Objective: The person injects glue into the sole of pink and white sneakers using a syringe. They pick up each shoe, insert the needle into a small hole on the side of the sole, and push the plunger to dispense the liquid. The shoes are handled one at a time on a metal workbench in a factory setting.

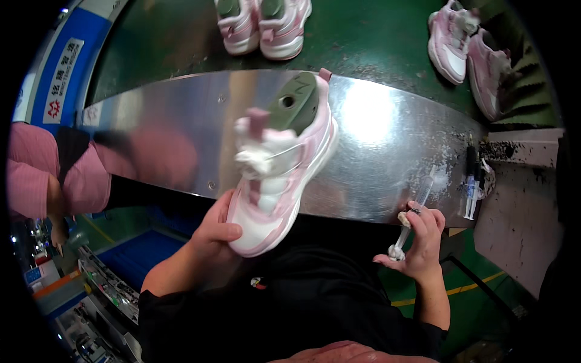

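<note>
My left hand (213,231) grips a pink and white sneaker (281,187) by its toe, thumb over the upper and fingers underneath. The shoe is raised above the steel ledge, heel pointing away from me, and a green shoe last (296,100) with a round hole fills its opening. Slightly blurred, its pink tongue and laces face up. At the right, my right hand (423,245) is closed around a clear syringe (426,190), whose tip points away over the ledge. A whitish lump (396,253) sits on the syringe's near end, by my thumb.
Beyond the steel ledge (157,115) runs a green surface (363,36) carrying a pair of sneakers (281,39) and, far right, another pair (466,57). A dark pen-like tool (470,160) and another syringe (471,199) lie at the ledge's right end. A person in pink (36,172) is at left.
</note>
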{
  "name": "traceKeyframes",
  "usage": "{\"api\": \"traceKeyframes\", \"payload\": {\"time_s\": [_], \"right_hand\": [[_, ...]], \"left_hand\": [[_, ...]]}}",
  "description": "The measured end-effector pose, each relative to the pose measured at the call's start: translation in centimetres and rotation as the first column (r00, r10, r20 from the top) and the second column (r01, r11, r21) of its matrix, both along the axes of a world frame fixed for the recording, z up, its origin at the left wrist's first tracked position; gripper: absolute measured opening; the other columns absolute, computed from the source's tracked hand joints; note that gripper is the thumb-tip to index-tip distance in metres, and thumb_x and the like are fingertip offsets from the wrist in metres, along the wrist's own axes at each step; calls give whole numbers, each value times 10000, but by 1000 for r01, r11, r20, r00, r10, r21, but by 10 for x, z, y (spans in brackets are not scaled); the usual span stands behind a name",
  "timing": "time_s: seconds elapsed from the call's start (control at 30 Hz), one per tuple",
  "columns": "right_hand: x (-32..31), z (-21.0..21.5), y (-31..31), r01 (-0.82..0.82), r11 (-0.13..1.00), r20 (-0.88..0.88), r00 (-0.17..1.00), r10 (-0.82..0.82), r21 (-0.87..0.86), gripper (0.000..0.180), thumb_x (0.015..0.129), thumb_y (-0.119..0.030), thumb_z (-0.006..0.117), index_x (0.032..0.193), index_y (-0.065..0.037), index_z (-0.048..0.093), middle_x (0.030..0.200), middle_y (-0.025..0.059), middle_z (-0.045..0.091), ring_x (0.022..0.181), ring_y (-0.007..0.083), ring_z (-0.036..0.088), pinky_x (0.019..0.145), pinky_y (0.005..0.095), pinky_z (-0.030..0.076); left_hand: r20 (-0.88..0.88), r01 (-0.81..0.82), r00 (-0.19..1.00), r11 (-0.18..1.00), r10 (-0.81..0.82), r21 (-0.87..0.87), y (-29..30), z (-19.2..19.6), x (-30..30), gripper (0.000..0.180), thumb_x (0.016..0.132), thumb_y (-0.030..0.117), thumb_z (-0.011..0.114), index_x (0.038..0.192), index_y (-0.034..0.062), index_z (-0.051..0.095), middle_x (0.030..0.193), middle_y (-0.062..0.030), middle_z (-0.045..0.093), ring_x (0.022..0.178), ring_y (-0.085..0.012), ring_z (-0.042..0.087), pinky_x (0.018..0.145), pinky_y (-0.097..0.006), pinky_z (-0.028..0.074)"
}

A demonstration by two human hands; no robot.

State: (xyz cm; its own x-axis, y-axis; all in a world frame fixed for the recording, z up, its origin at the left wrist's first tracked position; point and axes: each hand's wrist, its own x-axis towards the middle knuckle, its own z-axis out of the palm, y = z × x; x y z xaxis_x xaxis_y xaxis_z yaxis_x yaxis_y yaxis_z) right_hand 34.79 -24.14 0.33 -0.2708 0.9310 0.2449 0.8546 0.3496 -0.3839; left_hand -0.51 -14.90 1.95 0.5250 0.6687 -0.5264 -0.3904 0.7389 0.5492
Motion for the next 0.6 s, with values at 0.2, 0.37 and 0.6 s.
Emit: {"api": "traceKeyframes", "payload": {"time_s": [0.2,0.37,0.6], "right_hand": [[35,5,-16,217,975,141,965,-221,46,857,624,-606,735,1210,-54,442,1090,121,527,1012,295,503,877,423,313],[24,4,-23,204,974,25,978,-207,98,856,593,-606,753,1189,-59,471,1043,105,492,968,326,439,838,428,326],[25,-14,-33,224,969,-138,968,-210,101,832,600,-607,753,1174,-62,497,1033,103,484,942,308,410,828,410,333]], "left_hand": [[150,74,980,944,-128,323,133,-26,131,537,939,256,506,1355,-39,337,1315,-188,481,1202,-284,497,1051,-408,380],[-34,155,988,922,-153,356,177,-25,210,435,933,230,542,1232,-57,410,1093,-220,577,989,-344,613,858,-388,522],[-365,203,617,306,697,930,205,-64,73,686,812,103,671,1366,-30,290,1186,-168,459,1182,-257,461,960,-367,431]]}}
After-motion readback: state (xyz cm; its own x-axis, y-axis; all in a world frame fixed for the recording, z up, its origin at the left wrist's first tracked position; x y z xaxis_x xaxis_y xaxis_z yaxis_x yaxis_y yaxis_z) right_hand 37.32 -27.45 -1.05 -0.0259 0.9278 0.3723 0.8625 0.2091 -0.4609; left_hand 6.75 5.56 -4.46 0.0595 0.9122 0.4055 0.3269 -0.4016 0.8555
